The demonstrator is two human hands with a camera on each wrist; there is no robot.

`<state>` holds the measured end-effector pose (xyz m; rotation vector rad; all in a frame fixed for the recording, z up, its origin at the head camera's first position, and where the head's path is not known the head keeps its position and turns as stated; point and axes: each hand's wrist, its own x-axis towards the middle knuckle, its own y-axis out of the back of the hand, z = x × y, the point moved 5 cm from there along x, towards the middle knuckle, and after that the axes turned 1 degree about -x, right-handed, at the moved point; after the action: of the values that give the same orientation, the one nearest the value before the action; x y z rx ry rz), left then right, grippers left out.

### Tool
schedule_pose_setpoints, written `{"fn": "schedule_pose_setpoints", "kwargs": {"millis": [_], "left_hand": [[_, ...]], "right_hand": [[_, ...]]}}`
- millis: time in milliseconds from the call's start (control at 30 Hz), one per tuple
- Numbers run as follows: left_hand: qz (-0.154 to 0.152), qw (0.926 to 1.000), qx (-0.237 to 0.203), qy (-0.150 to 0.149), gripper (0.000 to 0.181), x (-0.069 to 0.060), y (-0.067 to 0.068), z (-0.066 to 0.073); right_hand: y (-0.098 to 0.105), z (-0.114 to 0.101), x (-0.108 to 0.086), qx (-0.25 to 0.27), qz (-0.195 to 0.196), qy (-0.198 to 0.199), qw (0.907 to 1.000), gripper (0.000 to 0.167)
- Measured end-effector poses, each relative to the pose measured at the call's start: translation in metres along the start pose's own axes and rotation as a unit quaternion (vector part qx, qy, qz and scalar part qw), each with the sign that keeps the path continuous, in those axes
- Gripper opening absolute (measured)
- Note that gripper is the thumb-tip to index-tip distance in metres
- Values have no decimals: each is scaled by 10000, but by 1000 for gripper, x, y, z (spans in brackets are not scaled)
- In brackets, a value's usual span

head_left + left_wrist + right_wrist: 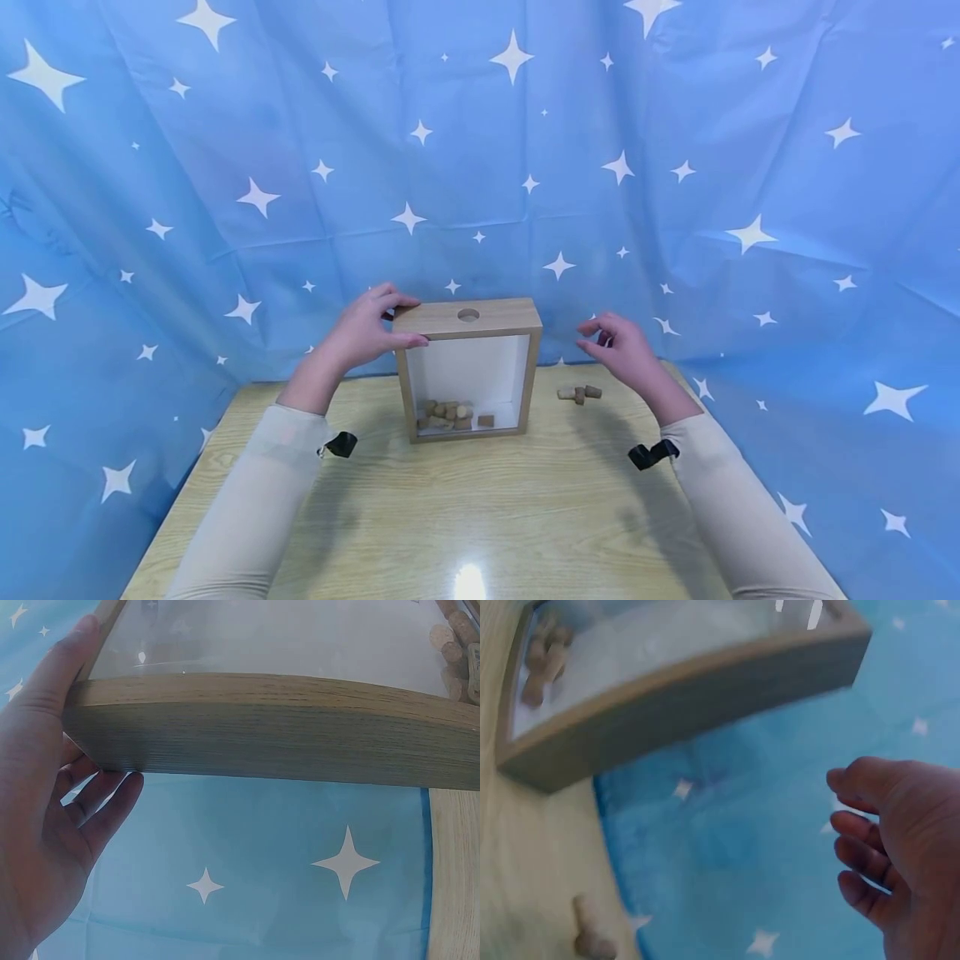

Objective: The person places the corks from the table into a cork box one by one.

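Note:
A wooden shadow box (468, 375) with a clear front and a round hole in its top stands upright on the table. Inside it, several corks (447, 412) lie at the bottom. My left hand (367, 327) grips the box's upper left corner, thumb at the front and fingers behind, as the left wrist view also shows. To the right of the box my right hand (617, 346) hovers in the air, its fingers loosely bent and nothing between them. Below that hand a few loose corks (580, 394) lie together on the table.
The light wood table (465, 508) reaches back to a blue curtain (480, 167) with white stars, which hangs right behind the box. More of this curtain hangs along both sides. A black strap (652, 454) sits at the right wrist.

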<state>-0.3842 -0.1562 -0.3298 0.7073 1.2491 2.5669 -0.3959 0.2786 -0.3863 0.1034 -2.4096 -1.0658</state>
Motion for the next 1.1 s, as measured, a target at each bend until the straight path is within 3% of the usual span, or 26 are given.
{"fn": "schedule_pose_setpoints", "kwargs": {"millis": [400, 733, 933, 1100], "left_hand": [[-19, 10000, -65, 16, 74, 1, 1, 1], [-37, 10000, -54, 31, 76, 2, 1, 0], [25, 9999, -43, 93, 72, 1, 0, -3], [16, 9999, -86, 105, 72, 0, 0, -2]], "right_hand": [[-28, 85, -21, 328, -201, -741, 9965, 38], [-49, 120, -37, 296, -531, -1210, 9908, 43], [-68, 136, -45, 567, -724, -1460, 9850, 51], [-80, 148, -49, 524, -597, -1363, 9875, 44]]}}
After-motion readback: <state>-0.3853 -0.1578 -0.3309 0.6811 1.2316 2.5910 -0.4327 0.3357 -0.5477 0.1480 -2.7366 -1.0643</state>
